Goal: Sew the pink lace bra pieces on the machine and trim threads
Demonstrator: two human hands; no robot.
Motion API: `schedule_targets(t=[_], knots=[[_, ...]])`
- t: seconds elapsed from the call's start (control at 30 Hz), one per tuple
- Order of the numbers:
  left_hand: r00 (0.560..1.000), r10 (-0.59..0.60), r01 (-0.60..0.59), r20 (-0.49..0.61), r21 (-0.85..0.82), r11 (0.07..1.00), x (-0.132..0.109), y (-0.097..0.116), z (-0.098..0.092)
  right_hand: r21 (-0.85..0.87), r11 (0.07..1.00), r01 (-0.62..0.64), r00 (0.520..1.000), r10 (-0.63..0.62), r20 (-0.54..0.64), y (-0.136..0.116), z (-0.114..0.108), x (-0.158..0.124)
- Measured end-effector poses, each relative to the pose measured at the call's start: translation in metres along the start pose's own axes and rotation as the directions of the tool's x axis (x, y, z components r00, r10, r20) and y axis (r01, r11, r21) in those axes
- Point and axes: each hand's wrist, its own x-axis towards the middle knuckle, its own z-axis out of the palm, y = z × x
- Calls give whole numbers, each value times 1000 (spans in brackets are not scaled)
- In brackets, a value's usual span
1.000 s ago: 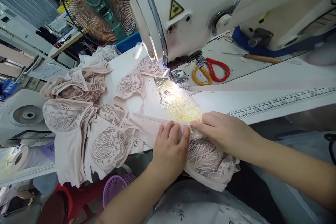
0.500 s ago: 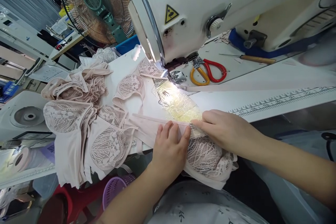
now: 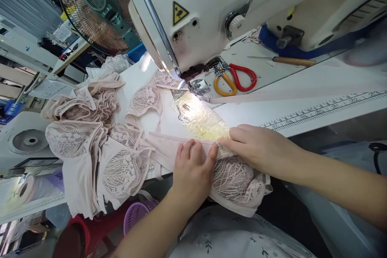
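My left hand lies flat with fingers stretched out, pressing a pale pink lace garment piece at the table's front edge. My right hand rests beside it, fingers extended and pressed on the same piece's folded edge strip. The fingertips of both hands nearly meet. A chain of joined pink lace pieces runs from the hands up to the presser foot of the white sewing machine, where a lamp lights a shiny taped patch.
Red and yellow handled scissors lie right of the needle. An awl with a wooden handle lies behind them. A printed ruler runs along the table. A fan stands at back left. A purple basket sits below.
The view has shifted slightly left and down. Both hands stay pressed on the lace piece in almost the same place.
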Motion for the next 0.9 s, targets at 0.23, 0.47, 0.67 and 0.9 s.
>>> schedule_targets(t=[0.23,0.47,0.67,0.9], knots=[[1000,-10,10,-13,-1,1000,0,1,1,-28,999,-23,1000,23,-14,6,-18,-16],[1000,-14,14,-1,0,1000,-1,1,2,-57,998,-29,996,24,-90,-4,-5,-6],[1000,-6,6,4,12,1000,-1,1,3,-17,999,-44,998,43,-51,-4,7,0],[1000,-7,7,10,1,1000,-1,0,3,-32,999,-26,998,28,62,4,-8,-8]])
